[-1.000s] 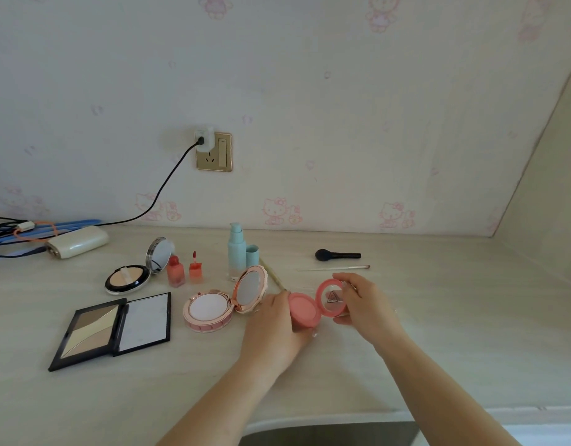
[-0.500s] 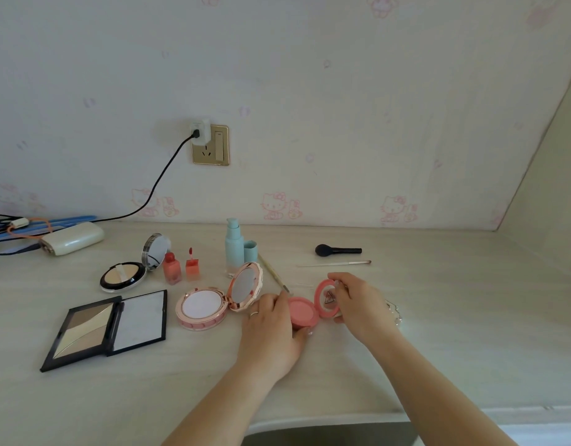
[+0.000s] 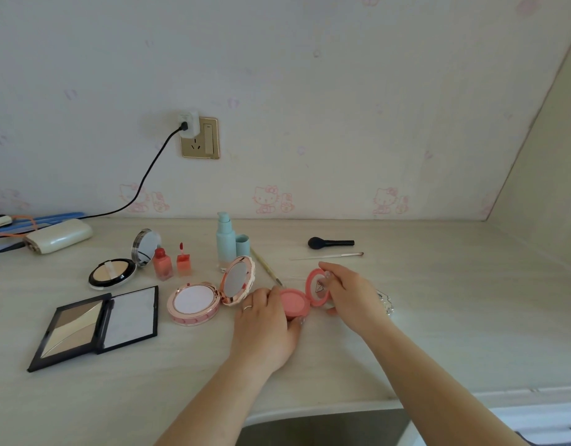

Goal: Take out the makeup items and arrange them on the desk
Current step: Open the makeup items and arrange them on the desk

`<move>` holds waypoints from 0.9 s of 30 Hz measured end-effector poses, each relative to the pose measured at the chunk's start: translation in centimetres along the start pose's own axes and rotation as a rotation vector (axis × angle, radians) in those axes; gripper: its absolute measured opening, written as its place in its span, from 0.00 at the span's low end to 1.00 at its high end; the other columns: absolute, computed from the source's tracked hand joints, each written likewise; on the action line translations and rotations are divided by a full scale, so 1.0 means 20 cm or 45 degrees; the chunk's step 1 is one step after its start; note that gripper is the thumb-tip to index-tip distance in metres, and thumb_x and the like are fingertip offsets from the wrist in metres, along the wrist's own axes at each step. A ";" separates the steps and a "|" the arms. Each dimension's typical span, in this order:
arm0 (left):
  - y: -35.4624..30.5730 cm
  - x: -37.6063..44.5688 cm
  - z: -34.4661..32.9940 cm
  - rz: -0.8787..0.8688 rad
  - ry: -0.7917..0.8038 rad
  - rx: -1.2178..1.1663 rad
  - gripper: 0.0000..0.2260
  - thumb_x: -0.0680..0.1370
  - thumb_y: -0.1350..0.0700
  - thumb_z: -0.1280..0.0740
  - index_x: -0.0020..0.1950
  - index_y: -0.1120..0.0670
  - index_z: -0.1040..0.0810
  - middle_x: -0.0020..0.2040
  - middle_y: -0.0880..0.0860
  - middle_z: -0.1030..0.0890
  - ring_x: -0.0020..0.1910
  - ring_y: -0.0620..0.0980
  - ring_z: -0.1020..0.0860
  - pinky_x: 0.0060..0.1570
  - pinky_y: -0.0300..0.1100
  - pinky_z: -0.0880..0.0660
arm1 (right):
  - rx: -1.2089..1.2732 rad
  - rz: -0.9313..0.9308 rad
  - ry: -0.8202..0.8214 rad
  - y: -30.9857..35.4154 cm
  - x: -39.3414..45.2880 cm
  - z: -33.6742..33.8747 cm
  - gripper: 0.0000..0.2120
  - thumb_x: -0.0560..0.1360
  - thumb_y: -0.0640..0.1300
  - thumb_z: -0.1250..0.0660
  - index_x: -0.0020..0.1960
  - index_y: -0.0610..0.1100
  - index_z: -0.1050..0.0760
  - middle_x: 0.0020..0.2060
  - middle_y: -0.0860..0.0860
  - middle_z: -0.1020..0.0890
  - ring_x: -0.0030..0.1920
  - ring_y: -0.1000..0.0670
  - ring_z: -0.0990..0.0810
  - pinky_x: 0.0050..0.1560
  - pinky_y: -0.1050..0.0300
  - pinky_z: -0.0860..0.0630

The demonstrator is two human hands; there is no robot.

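Desk (image 3: 454,317) runs bare to your right up to the side wall; the left half is crowded. The blush compact (image 3: 295,302) sits open mid-desk, pink pan showing. Your left hand (image 3: 266,323) grips its base; your right hand (image 3: 351,296) pinches the raised lid.

A small triangular logo on the blush compact (image 3: 305,297) lid is unreadable.

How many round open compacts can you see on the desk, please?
3: a black compact at left, a pink scalloped compact in the middle, and a coral blush compact held by both hands.
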State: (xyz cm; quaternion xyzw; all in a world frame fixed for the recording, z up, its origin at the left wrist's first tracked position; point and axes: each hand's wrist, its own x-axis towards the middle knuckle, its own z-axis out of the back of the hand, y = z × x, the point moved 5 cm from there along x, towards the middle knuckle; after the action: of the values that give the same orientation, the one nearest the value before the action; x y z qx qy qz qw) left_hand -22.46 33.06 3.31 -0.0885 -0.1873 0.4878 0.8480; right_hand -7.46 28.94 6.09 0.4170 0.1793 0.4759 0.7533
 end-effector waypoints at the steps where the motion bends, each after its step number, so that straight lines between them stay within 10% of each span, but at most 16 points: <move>1: 0.00 0.00 0.00 0.002 0.000 -0.006 0.30 0.77 0.40 0.42 0.75 0.53 0.43 0.70 0.52 0.35 0.71 0.52 0.38 0.68 0.43 0.41 | 0.003 -0.006 0.004 -0.01 0.00 0.00 0.18 0.79 0.42 0.44 0.66 0.51 0.27 0.52 0.51 0.19 0.51 0.48 0.20 0.53 0.47 0.21; 9: 0.00 -0.02 0.02 -0.027 -0.009 -0.137 0.35 0.76 0.41 0.40 0.77 0.55 0.49 0.73 0.51 0.39 0.73 0.51 0.41 0.70 0.44 0.42 | 0.332 -0.048 -0.109 -0.04 -0.02 0.19 0.15 0.80 0.40 0.48 0.60 0.52 0.27 0.51 0.50 0.19 0.48 0.53 0.18 0.44 0.52 0.20; 22: -0.31 -0.18 0.06 -0.300 -0.106 -0.823 0.33 0.71 0.38 0.42 0.74 0.41 0.49 0.66 0.40 0.32 0.67 0.36 0.38 0.66 0.25 0.44 | -0.525 0.014 0.055 -0.20 -0.03 0.19 0.33 0.71 0.53 0.32 0.73 0.53 0.40 0.68 0.51 0.28 0.67 0.48 0.31 0.64 0.55 0.33; 27: -0.33 -0.19 0.02 -0.180 0.007 -1.003 0.32 0.72 0.40 0.37 0.75 0.42 0.44 0.69 0.40 0.33 0.69 0.35 0.37 0.69 0.44 0.35 | -0.575 0.016 0.012 -0.21 -0.02 0.20 0.34 0.71 0.53 0.31 0.73 0.53 0.41 0.64 0.49 0.25 0.64 0.47 0.29 0.59 0.56 0.31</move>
State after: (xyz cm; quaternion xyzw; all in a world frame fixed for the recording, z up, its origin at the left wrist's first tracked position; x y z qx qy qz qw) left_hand -19.09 26.53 4.99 -0.3952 -0.3634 0.3188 0.7811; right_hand -2.71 25.94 5.06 0.2368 0.0692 0.5107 0.8236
